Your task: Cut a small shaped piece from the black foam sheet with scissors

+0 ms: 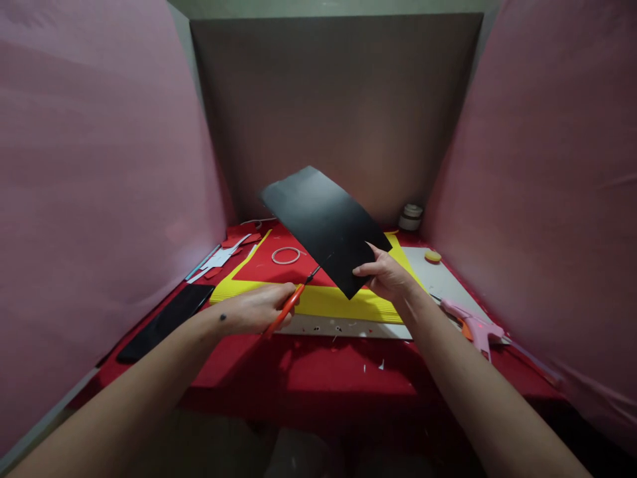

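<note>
My left hand [271, 307] is closed around the orange handles of a pair of scissors [291, 307], whose blades meet the lower left edge of a black sheet [326, 222]. That sheet is held up at a tilt, slightly curved, by my right hand [383, 271]. The right thumb lies on its near face, and the other fingers are mostly hidden behind it. Below the sheet lie a red sheet [259, 262] and a yellow ridged sheet [343, 304]. A thin pale ring of cord [287, 255] rests on the red sheet.
At right are a pink glue gun [472, 322], a yellow round piece [432, 256] on a grey board [423, 265], and a white jar [411, 217]. White paper scraps [219, 257] and a black phone-like slab [166, 323] lie at left. Pink walls [99, 166] flank both sides.
</note>
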A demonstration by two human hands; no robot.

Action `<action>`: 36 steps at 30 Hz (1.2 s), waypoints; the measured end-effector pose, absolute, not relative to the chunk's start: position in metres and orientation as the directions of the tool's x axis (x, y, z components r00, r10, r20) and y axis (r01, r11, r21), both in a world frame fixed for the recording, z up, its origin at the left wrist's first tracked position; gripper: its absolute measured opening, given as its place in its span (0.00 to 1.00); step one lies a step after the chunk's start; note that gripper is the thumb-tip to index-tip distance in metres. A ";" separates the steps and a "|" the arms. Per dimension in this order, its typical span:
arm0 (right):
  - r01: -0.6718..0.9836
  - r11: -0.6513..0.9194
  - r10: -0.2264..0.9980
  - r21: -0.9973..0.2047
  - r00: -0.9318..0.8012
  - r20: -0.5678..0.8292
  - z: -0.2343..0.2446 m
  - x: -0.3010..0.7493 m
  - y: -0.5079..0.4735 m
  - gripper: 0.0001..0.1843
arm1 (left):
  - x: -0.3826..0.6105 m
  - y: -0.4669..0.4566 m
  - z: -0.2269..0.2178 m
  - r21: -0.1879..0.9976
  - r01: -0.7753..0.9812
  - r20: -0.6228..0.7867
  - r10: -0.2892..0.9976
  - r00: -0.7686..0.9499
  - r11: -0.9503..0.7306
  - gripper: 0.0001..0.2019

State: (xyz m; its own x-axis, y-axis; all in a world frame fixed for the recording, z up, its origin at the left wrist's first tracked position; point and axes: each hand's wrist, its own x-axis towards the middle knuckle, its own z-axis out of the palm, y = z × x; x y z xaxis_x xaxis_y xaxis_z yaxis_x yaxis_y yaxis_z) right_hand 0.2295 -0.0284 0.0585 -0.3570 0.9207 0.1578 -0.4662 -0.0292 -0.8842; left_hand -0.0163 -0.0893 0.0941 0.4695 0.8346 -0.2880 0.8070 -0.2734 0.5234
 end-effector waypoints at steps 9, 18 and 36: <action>-0.463 -0.039 0.919 -0.886 -0.365 0.151 0.052 0.226 -0.027 0.29 | -0.017 -0.089 0.094 0.452 0.838 -0.269 0.849 0.455 -0.306 0.08; -0.466 0.023 0.912 -0.884 -0.352 0.209 0.049 0.221 -0.020 0.28 | -0.012 -0.098 0.105 0.461 0.829 -0.262 0.844 0.468 -0.316 0.08; -0.393 0.025 0.901 -0.919 -0.389 0.191 0.041 0.215 -0.020 0.31 | -0.001 -0.091 0.096 0.349 0.877 -0.281 0.856 0.435 -0.331 0.08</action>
